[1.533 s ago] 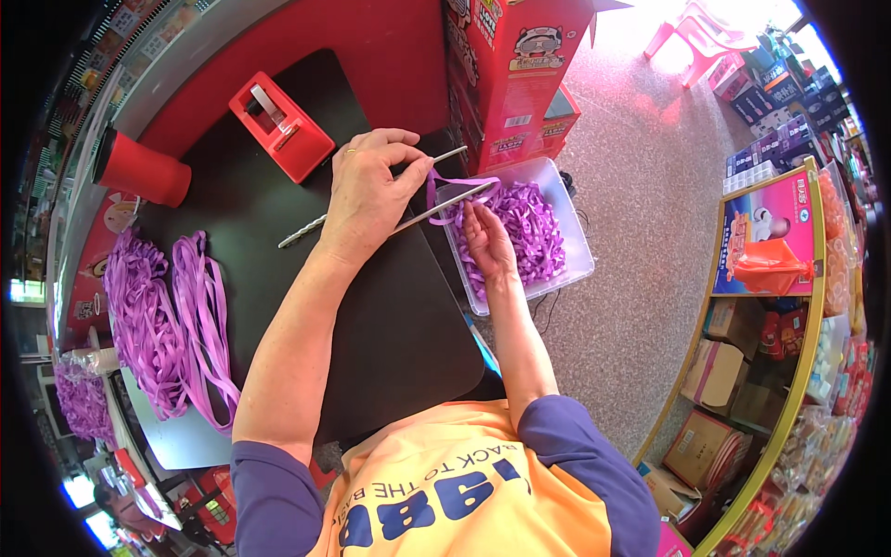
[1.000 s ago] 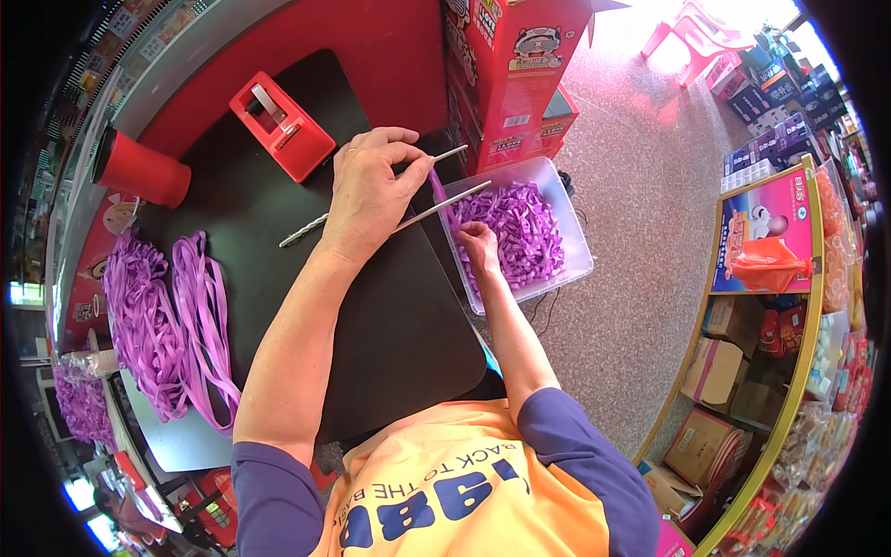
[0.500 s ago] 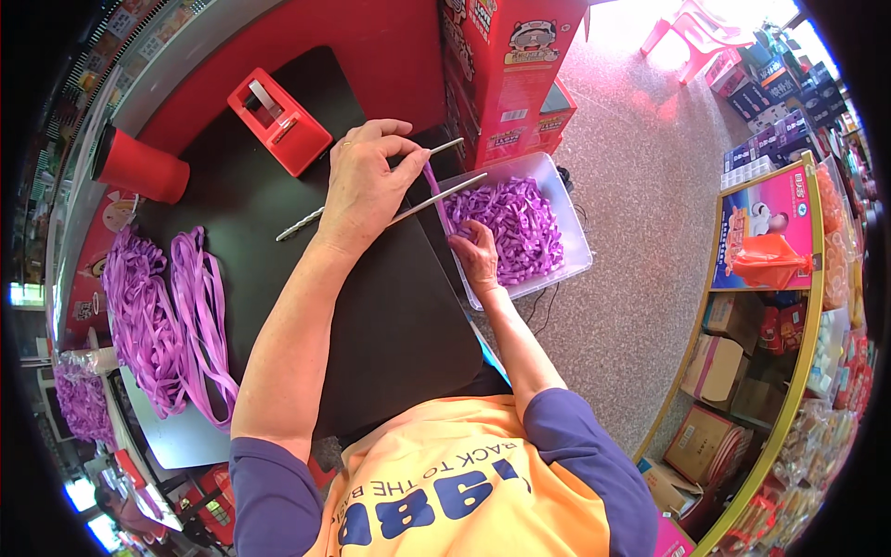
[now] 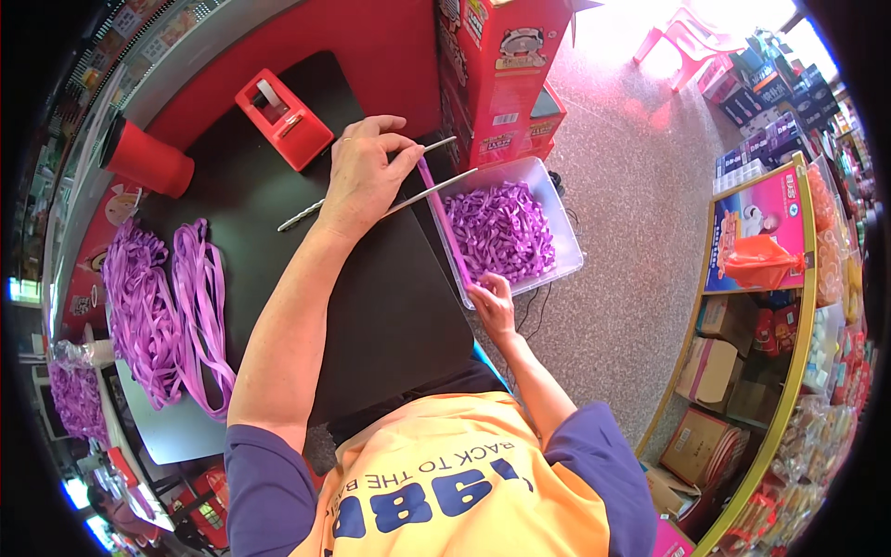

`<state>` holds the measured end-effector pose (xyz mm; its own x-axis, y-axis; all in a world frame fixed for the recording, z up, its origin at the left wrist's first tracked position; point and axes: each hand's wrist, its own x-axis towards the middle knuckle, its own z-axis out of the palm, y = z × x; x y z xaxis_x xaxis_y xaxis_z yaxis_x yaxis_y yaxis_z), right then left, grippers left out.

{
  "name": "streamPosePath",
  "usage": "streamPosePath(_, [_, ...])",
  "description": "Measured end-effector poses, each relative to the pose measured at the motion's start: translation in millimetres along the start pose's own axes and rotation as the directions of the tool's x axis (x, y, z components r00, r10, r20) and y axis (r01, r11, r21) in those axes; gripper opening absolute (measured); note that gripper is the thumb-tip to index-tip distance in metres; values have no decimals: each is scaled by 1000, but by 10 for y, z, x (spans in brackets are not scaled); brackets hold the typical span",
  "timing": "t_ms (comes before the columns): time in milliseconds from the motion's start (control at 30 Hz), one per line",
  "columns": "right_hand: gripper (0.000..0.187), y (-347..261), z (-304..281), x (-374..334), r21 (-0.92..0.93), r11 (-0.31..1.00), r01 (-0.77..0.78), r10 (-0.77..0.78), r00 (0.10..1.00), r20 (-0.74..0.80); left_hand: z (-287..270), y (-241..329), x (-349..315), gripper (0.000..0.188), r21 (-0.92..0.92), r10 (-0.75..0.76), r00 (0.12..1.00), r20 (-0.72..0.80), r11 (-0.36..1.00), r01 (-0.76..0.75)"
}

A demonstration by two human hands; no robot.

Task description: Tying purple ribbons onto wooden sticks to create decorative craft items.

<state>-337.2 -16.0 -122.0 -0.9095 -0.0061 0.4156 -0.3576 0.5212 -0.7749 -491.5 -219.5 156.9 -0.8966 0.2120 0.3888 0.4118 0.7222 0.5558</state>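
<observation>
A narrow strip of purple ribbon (image 4: 445,219) stretches between my two hands over the table's right edge. At its upper end my left hand (image 4: 365,181) is closed, thumb and forefinger pinching it beside two thin metal rods (image 4: 430,193). The rods pass under this hand and jut out past the table edge; whether the hand also grips them is hidden. Lower down, my right hand (image 4: 492,303) pinches the ribbon near the corner of a white plastic tub (image 4: 560,265). Many short purple ribbon pieces (image 4: 501,232) fill the tub.
On the black table (image 4: 390,320) lie long looped purple ribbons (image 4: 144,306), a red tape dispenser (image 4: 284,121) and a red cup (image 4: 148,160). Red cartons (image 4: 501,84) stand behind the tub. A yellow-edged shelf (image 4: 798,325) holds boxes at right.
My right hand has moved down toward me, from over the tub's pieces to its near corner, drawing the ribbon out longer and straighter. The left hand stays nearly in place.
</observation>
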Motion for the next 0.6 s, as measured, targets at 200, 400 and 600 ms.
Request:
streamPosePath(200, [20, -466, -615, -269, 197, 960, -200, 168, 972, 167, 21, -21, 6, 20, -16, -10, 1000, -2, 1000, 10])
streamPosePath(400, [18, -782, -1139, -172, 169, 974, -153, 107, 961, 254, -5, -20, -29, 22, -18, -80, 997, -5, 997, 80])
streamPosePath(600, [15, -1062, -1573, -39, 168, 986, -1, -41, 969, 244, 26, -30, -22, 21, -29, -95, 995, -36, 995, 94])
